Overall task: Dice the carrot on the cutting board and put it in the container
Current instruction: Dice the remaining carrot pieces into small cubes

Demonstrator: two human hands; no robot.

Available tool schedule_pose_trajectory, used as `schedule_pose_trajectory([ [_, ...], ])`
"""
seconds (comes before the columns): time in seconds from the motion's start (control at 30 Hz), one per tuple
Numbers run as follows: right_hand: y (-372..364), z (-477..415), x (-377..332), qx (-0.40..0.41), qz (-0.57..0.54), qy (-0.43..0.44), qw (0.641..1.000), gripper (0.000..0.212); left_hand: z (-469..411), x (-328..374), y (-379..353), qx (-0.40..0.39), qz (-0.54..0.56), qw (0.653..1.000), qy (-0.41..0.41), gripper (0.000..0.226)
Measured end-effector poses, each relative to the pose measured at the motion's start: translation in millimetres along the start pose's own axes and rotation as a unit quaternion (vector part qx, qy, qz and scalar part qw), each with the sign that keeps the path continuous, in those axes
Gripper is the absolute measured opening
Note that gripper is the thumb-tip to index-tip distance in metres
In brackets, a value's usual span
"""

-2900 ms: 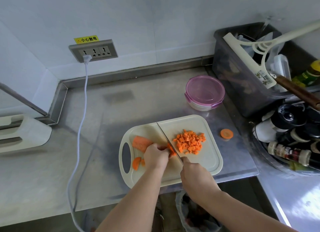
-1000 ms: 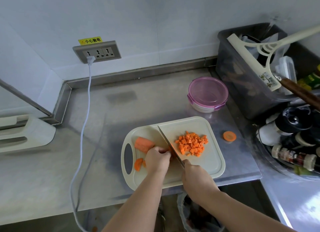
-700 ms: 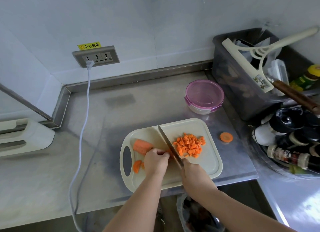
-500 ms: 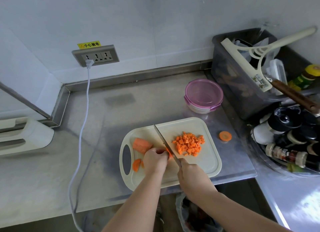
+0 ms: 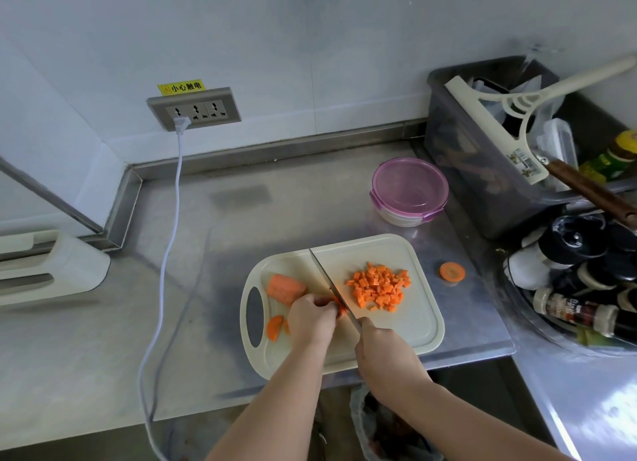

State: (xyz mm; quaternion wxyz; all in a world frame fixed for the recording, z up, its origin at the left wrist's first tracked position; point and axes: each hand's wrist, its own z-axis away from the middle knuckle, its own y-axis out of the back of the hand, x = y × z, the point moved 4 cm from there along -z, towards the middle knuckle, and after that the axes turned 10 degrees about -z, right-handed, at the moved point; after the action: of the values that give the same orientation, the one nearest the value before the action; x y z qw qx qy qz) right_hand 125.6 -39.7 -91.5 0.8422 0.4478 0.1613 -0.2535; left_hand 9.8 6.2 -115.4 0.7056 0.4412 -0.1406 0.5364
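A cream cutting board [image 5: 417,326] lies near the counter's front edge. On its right half sits a pile of diced carrot [image 5: 378,286]. A thick carrot chunk [image 5: 285,288] and carrot slices [image 5: 275,327] lie on its left part. My left hand [image 5: 312,317] holds down carrot strips, mostly hidden under its curled fingers. My right hand [image 5: 384,352] grips the handle of a knife [image 5: 329,283], whose blade runs diagonally across the board and touches the strips beside my left fingers. The round container [image 5: 409,190] with a purple lid stands behind the board.
One carrot slice [image 5: 452,271] lies on the steel counter right of the board. A dark bin [image 5: 482,171] with a squeegee and a rack of bottles [image 5: 579,288] fill the right side. A white cable [image 5: 169,254] hangs from the wall socket. A white appliance [image 5: 44,267] sits far left.
The knife has kept chopping beside my left fingers, its blade rising and coming down on the strips. The diced pile and the other pieces stay put.
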Motion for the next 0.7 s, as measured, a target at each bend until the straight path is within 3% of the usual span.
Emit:
schedule_pose_trajectory([
  [0.1, -1, -4, 0, -0.002, 0.005, -0.009, 1.0, 0.027, -2, 0, 1, 0.008, -0.014, 1.0, -0.001, 0.002],
  [0.47, -6, -13, 6, 0.006, 0.002, -0.015, 1.0, 0.029, -3, -1, 1, 0.03, -0.039, 0.999, 0.0, 0.01],
  [0.57, 2, -13, 3, 0.024, -0.014, 0.009, 1.0, 0.025, -2, 0, 1, 0.024, -0.029, 0.999, -0.002, 0.002],
  [0.7, 16, -5, 0, 0.026, 0.027, 0.068, 0.997, 0.03, -3, -2, 2, 0.0, -0.015, 1.0, -0.026, 0.019],
])
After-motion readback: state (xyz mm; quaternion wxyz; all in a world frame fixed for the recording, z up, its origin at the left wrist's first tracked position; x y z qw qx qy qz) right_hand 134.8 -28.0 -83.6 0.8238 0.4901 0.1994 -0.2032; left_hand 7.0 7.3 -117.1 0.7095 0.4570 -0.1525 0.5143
